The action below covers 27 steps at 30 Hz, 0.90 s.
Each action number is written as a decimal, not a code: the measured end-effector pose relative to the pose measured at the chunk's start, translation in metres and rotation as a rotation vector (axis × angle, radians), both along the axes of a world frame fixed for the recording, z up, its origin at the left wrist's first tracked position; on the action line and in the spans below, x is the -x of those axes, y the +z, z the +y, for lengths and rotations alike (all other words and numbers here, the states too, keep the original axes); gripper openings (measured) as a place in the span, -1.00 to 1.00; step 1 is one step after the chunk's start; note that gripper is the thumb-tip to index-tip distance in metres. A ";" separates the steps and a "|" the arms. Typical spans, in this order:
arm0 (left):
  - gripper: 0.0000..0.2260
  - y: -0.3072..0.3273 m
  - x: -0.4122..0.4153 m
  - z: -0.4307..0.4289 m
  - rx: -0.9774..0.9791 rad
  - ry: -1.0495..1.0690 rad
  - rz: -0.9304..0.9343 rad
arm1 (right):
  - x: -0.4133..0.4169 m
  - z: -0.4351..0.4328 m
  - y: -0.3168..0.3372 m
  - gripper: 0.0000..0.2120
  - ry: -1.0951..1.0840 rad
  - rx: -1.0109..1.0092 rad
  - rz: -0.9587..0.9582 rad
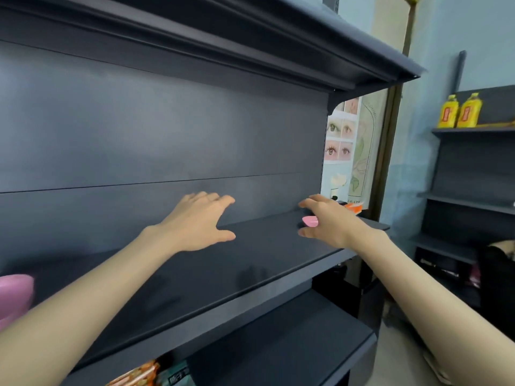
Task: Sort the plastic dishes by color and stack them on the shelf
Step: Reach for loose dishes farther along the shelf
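Observation:
A dark grey shelf board (250, 263) runs across the view at chest height. My left hand (200, 221) hovers over its middle, palm down, fingers spread, holding nothing. At the shelf's right end my right hand (328, 221) curls around a small pink dish (310, 221): fingers above it, thumb below, and most of the dish is hidden by the palm. Just behind that hand, an orange dish (353, 208) peeks out at the shelf's far right corner. Another pink dish (14, 296), blurred, sits at the far left edge of the shelf.
An upper shelf (306, 51) overhangs closely above. A lower shelf (292, 344) juts out below, with packaged goods (145, 374) under it. To the right stands a second shelving unit (473, 196) with two yellow bottles (459, 111).

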<state>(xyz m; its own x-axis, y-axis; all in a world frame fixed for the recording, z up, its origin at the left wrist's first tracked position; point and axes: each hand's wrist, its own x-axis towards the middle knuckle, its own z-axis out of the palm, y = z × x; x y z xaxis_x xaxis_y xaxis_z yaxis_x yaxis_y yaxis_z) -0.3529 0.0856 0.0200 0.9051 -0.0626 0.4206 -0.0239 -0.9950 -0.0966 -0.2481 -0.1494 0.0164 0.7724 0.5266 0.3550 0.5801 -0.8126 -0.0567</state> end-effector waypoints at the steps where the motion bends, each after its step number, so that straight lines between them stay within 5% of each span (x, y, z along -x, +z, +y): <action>1: -0.39 -0.002 -0.016 -0.002 0.006 -0.002 0.000 | -0.016 -0.003 -0.002 -0.40 -0.001 0.005 -0.004; 20: -0.36 -0.049 -0.297 -0.094 0.215 -0.117 0.191 | -0.285 -0.094 -0.038 -0.35 -0.028 -0.013 0.175; 27: -0.24 -0.098 -0.351 -0.123 0.583 -0.005 0.290 | -0.359 -0.124 -0.073 -0.24 0.116 -0.093 0.378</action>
